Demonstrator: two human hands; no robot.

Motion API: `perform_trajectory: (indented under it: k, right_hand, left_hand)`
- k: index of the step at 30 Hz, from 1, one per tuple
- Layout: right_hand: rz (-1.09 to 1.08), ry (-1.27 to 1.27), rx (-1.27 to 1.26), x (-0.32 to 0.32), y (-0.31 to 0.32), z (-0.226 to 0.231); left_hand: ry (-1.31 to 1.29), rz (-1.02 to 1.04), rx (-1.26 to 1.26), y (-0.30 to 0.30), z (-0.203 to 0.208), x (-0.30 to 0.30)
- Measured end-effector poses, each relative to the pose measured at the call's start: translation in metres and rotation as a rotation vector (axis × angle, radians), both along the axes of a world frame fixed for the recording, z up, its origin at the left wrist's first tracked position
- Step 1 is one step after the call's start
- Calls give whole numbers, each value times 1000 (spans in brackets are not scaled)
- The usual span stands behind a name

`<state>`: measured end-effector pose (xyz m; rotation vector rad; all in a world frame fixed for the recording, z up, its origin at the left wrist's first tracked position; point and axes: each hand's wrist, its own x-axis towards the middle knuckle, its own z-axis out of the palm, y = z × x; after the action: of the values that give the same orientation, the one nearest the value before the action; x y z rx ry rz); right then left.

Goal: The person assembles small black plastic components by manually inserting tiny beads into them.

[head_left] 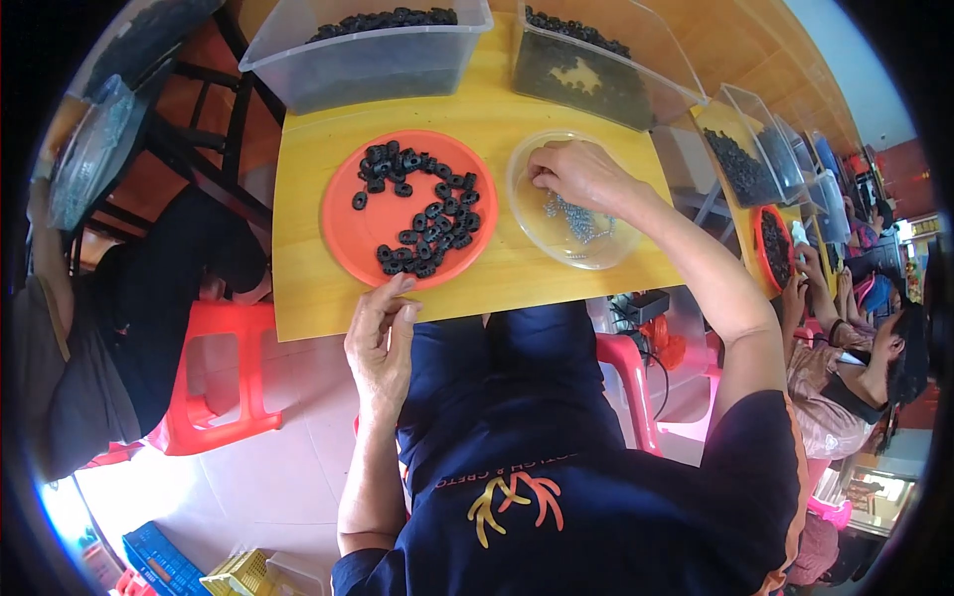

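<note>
A round orange plate (pixel 343 223) lies on the yellow table, with many small black plastic parts (pixel 434 221) spread in a curve across it. My left hand (pixel 380 333) is at the table's front edge beside the plate's near rim, fingers apart and nothing visible in them. To the right stands a clear round dish (pixel 527 233) holding a heap of small silvery metal pieces (pixel 581 221), which look like springs. My right hand (pixel 581 174) reaches over the dish's far side, fingertips pinched together and pointing down; whatever is between them is hidden.
Two clear bins (pixel 378 74) (pixel 586 84) of black parts stand along the table's far edge. Further right, another bin (pixel 737 164) and a red plate (pixel 773 248) stand near other people at work. A red stool (pixel 224 372) and a seated person (pixel 129 328) are at left.
</note>
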<state>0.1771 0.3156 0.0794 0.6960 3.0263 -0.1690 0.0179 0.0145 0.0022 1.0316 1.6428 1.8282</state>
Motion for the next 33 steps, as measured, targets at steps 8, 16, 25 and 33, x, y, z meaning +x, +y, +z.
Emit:
perform_trajectory:
  k: [8,16,25,33]
  right_hand:
    - [23,178,-5,24,19,12]
    - [160,58,-35,28,24,10]
    - [301,83,176,27,11,6]
    - [354,105,117,38,11,12]
  left_hand:
    - [-32,50,16,10,-1,9]
    - [-55,59,31,14,1,16]
    - [-122,49,8,4,27,12]
    - [705,170,-221,21,68,-31]
